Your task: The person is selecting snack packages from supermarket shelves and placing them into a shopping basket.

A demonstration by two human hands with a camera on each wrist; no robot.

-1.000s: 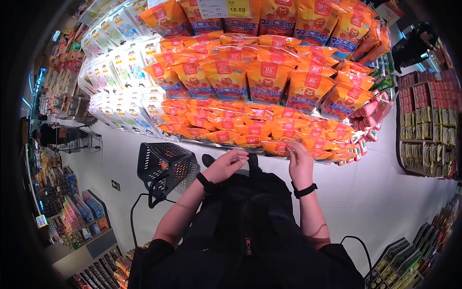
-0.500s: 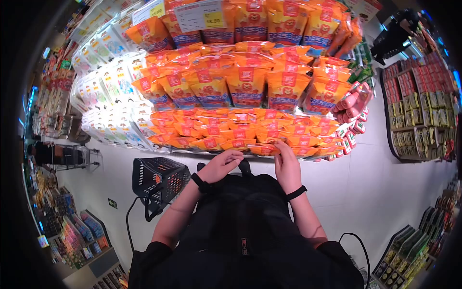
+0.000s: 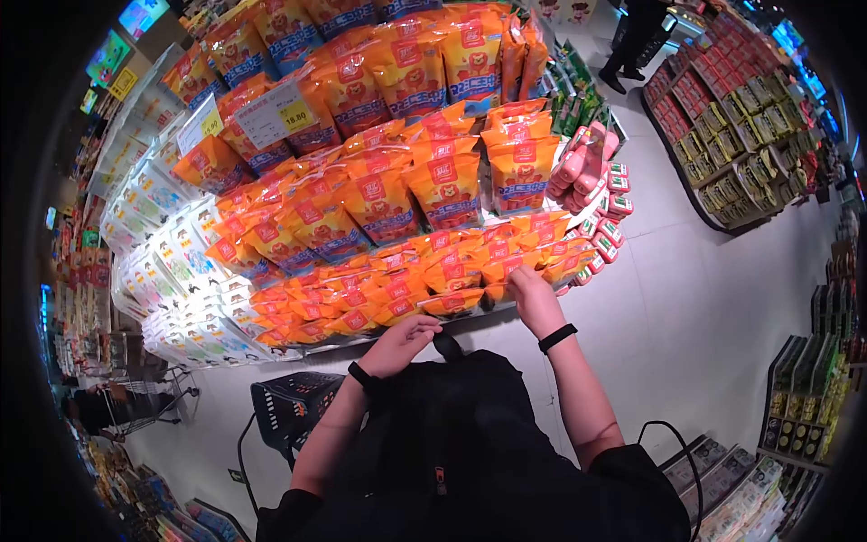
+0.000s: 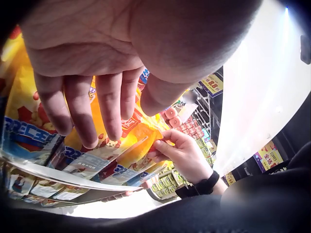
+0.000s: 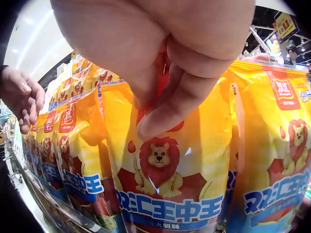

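Observation:
My right hand [image 3: 535,303] reaches to the front row of a tiered display and pinches the top of an orange-and-yellow bag of ham sausages [image 5: 204,150] with thumb and fingers. That bag stands upright, a red-maned lion printed on its front. Similar bags [image 5: 272,141] stand close on both sides of it. Further left, my left hand [image 3: 402,345] hovers at the front edge of the same row, fingers loosely extended and holding nothing. In the left wrist view its fingers [image 4: 109,104] hang in front of several bags. Dark bands circle both wrists.
A dark shopping basket [image 3: 278,411] stands on the floor at my left. White packs [image 3: 172,248] fill the display's left end, pink sausages [image 3: 587,163] its right. Price cards [image 3: 271,116] hang on an upper tier. A person's legs [image 3: 632,45] and a stocked island [image 3: 741,135] are beyond.
The head view has turned, so the display now slants. My right hand has moved right along the front row, towards its right end. The left hand remains free near the front edge.

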